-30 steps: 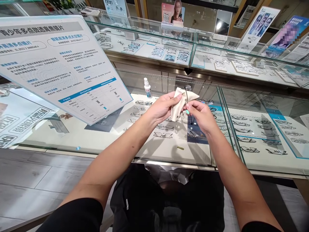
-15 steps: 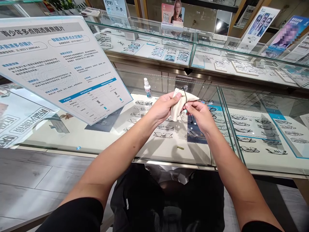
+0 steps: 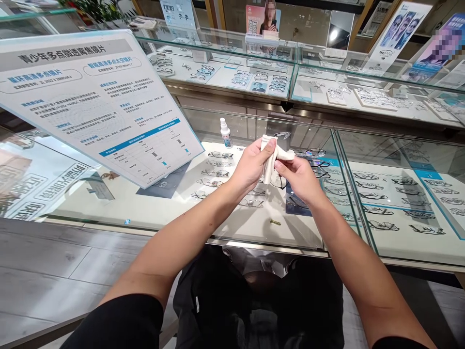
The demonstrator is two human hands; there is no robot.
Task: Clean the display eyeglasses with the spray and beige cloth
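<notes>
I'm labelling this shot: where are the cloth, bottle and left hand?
Cloth (image 3: 269, 167), head view, on its lower fold.
Bottle (image 3: 225, 135), head view, on its body.
Left hand (image 3: 251, 164), head view, on its middle.

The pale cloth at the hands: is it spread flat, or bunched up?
Bunched up: the cloth is gathered in the left hand, creases run down it, and another part bends across toward the right hand.

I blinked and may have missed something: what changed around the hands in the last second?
The cloth has been bunched, its outstretched corner drawn in, and less of the dark-rimmed glasses shows. The left hand still pinches the cloth, the right hand the glasses. The white bottle stays standing on the counter.
</notes>
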